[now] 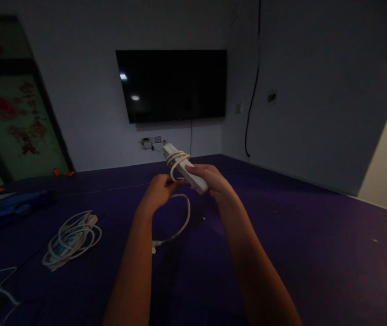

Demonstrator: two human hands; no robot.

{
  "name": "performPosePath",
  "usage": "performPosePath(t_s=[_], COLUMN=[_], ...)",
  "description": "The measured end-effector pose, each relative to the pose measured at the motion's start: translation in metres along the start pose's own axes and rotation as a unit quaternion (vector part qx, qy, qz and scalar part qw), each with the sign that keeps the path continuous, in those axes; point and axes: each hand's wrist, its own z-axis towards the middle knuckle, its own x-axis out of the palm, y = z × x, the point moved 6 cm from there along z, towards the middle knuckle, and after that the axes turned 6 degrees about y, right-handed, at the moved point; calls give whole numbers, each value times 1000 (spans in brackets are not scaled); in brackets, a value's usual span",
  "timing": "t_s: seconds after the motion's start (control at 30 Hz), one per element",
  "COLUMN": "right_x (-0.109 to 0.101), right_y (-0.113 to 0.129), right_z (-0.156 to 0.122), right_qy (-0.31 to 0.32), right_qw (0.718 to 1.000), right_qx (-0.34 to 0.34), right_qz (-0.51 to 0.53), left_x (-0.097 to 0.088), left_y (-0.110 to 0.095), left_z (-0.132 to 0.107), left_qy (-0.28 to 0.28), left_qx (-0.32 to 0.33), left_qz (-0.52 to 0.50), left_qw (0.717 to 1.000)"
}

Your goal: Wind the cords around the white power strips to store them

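Observation:
A white power strip (196,179) is held up in front of me, tilted, its far end pointing up and left. Its white cord (177,157) is looped a few times around the far part of the strip. My right hand (211,177) grips the near end, thumb on top. Close beside the strip's left side, my left hand (161,189) has its fingers closed on the cord. From there the cord's loose end curves down to a white plug (155,245) near the purple floor. The left fingertips are partly hidden behind the strip.
Another coiled white cord with a strip (73,240) lies on the purple floor (281,253) at left. Dark blue cloth (20,206) is beyond it. A television (176,86) hangs above wall sockets (151,141). A black cable (252,104) hangs down the right wall.

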Motion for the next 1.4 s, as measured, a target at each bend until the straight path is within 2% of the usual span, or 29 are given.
performPosePath(t_s=[0.13,0.27,0.47,0.57,0.67,0.73,0.8,0.9,1.03,1.13,1.27,1.4], right_x=[-9,-14,-14,-12,-6,-4,-4,-8,-18,-24,-30,-34], right_y=[-1,2,1,1,4,7,13,22,27,30,30,24], right_z=[0,-2,-1,-4,-13,-20,-27,-32,-32,-29,-25,-19], right_qy=[-21,-30,-2,60,161,214,242,237,182,128,50,-15], right_qw=[999,995,976,956,925,910,908,927,963,979,988,993], right_qx=[-7,-13,-6,-13,-28,-38,-51,-73,-79,-89,-90,-54], right_qz=[-34,-91,-217,-285,-342,-353,-339,-282,-180,-133,-111,-104], left_x=[-17,-32,-50,-60,-74,-85,-95,-102,-95,-81,-55,-30], left_y=[5,11,25,31,40,48,56,65,74,75,70,66], left_z=[-4,-11,-17,-20,-27,-34,-42,-48,-45,-37,-23,-12], left_qy=[-65,-98,-147,-185,-220,-239,-251,-238,-173,-102,-21,12], left_qx=[-44,-65,-91,-110,-142,-164,-188,-210,-238,-256,-236,-231], left_qz=[19,-5,50,86,116,119,120,110,95,126,157,166], left_qw=[997,993,984,973,958,950,942,942,951,953,959,959])
